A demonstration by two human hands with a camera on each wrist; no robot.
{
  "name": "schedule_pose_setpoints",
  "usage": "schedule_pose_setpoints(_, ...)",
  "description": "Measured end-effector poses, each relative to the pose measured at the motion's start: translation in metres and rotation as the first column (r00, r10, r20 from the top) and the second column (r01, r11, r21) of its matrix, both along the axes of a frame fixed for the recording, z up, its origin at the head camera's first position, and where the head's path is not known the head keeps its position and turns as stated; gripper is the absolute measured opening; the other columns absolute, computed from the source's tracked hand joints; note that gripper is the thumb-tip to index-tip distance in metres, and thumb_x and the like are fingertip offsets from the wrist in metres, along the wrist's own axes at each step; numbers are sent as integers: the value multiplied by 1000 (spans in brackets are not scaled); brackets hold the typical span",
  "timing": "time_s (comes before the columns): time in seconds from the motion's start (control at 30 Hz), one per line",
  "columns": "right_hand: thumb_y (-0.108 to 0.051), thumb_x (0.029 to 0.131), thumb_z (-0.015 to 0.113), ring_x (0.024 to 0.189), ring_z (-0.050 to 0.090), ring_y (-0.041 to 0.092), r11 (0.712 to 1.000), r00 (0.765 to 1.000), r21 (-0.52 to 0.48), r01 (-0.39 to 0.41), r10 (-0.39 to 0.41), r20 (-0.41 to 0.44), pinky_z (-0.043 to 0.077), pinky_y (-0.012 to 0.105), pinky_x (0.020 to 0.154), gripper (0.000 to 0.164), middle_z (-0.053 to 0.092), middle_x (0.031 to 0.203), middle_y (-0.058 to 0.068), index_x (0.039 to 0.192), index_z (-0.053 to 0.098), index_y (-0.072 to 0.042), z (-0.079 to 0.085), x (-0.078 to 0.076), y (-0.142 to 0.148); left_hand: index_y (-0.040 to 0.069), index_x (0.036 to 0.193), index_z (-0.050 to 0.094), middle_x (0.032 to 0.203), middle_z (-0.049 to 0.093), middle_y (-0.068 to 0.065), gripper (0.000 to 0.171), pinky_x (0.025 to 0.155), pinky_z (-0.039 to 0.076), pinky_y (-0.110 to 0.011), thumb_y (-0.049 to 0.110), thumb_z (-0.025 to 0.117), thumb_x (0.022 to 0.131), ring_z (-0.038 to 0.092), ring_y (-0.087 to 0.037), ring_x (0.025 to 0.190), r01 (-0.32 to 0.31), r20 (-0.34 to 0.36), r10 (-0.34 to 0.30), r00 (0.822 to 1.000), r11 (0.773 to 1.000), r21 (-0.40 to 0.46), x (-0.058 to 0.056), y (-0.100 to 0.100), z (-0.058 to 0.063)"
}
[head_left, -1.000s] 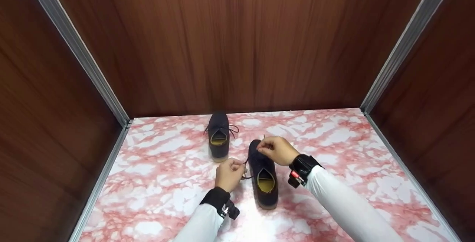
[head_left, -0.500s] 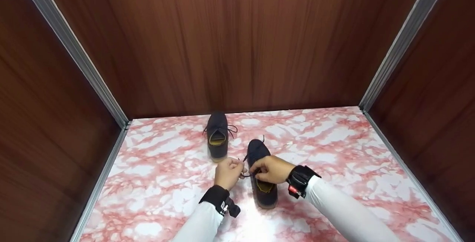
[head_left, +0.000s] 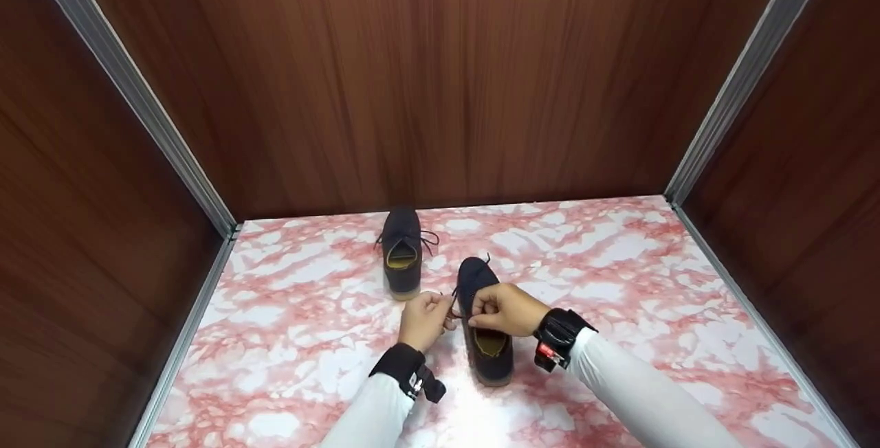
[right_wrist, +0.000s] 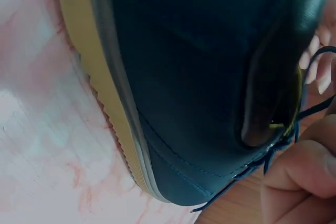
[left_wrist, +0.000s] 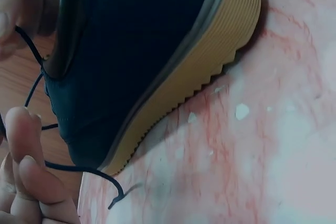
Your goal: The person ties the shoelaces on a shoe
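A dark blue lace-up shoe with a pale ridged sole stands upright, toe toward the back wall. At its left side my left hand pinches part of the shoelace, whose loose end hangs past the fingers. Over the shoe's opening, my right hand has thumb and forefinger curled together on another stretch of lace. In the right wrist view, laces run from the knot area toward the fingers. Another lace end sticks out beyond the toe's right side.
A matching dark shoe, its lace tied in a bow, stands farther back on the left. Brown wood-grain panels with grey metal corner strips enclose the red-and-white marbled surface on three sides.
My right hand has come from above the toe back toward the shoe's opening, then shifted slightly. My left hand has stayed beside the shoe with the lace. Both shoes have kept their places.
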State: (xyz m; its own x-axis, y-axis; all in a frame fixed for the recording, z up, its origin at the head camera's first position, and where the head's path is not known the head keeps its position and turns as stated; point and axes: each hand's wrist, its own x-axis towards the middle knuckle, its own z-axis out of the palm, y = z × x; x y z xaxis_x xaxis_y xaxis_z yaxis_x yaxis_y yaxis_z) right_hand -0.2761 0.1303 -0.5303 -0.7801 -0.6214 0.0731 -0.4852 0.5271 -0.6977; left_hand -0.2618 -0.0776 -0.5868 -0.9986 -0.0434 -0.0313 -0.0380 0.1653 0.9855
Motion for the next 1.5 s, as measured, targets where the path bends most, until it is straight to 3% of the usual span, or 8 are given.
schedule_pose_setpoints(0.13, -21, 94, 77, 54, 45, -3, 997, 998, -53, 51, -49, 45, 37, 15, 53, 13, 52, 63, -12, 86, 70, -12, 3, -1, 7, -1, 112, 68, 102, 76, -18, 21, 59, 52, -21, 12, 66, 96, 71, -13, 63, -21, -34, 19, 999, 998, -57, -3, -1, -3)
schedule_pose_setpoints(0.3, -18, 96, 74, 56, 46, -2, 992, 993, -98, 80, -71, 99, 38, 16, 53, 9, 54, 67, -11, 90, 72, -11, 6, -3, 13, 1, 133, 62, 128, 73, -19, 45, 77, 59, -29, 6, 71, 88, 71, -12, 69, 32, -97, -53, 994, 979, -201, -6, 0, -7)
schedule_pose_setpoints(0.53, -16, 94, 76, 55, 45, -2, 990, 988, -124, 69, -51, 144, 37, 15, 51, 12, 54, 65, -11, 89, 69, -6, 7, -3, 12, 0, 107, 70, 91, 76, -13, 14, 62, 56, -23, 7, 70, 95, 71, -15, 65, 47, -113, -71, 991, 978, -204, -12, 2, -7)
schedule_pose_setpoints(0.7, -17, 93, 77, 57, 47, -2, 990, 987, -133, 50, -29, 160, 39, 15, 53, 15, 55, 66, -10, 89, 69, -6, 8, -2, 9, -1, 100, 69, 85, 75, -14, 9, 58, 53, -21, 7, 69, 97, 72, -26, 67, 40, -111, -56, 992, 990, -138, -14, -3, -2)
schedule_pose_setpoints(0.83, -18, 95, 77, 57, 46, -3, 991, 988, -132, 10, 11, 154, 39, 15, 55, 14, 53, 66, -11, 90, 71, -6, 7, 0, 5, 2, 98, 69, 86, 76, -15, 7, 60, 51, -20, 9, 68, 97, 68, -20, 66, 29, -123, -46, 991, 990, -137, -15, -8, 1)
schedule_pose_setpoints(0.97, -17, 96, 76, 58, 47, -4, 990, 988, -142, -4, 26, 154, 40, 15, 56, 13, 54, 67, -12, 92, 72, -5, 8, 1, 3, 5, 94, 70, 81, 76, -10, 7, 62, 50, -20, 12, 70, 96, 60, -5, 63, -7, -145, -20, 989, 983, -183, -13, -16, 2)
schedule_pose_setpoints(1.33, -21, 97, 74, 59, 46, -1, 965, 978, -189, 182, -157, 139, 37, 17, 57, 12, 56, 68, -10, 92, 74, -10, 15, -8, 10, 12, 82, 72, 64, 64, 8, 14, 62, 51, -25, 21, 73, 92, 57, -4, 52, -5, -111, -32, 993, 948, -317, -6, -35, 11)
schedule_pose_setpoints(1.5, -19, 99, 70, 55, 42, -1, 937, 958, -233, 260, -219, 185, 34, 18, 54, 18, 48, 62, -12, 97, 72, -2, 16, -15, 11, 15, 84, 75, 68, 72, 5, 9, 67, 51, -27, 19, 69, 90, 59, -5, 58, 26, -94, -67, 993, 921, -388, -4, -39, 19)
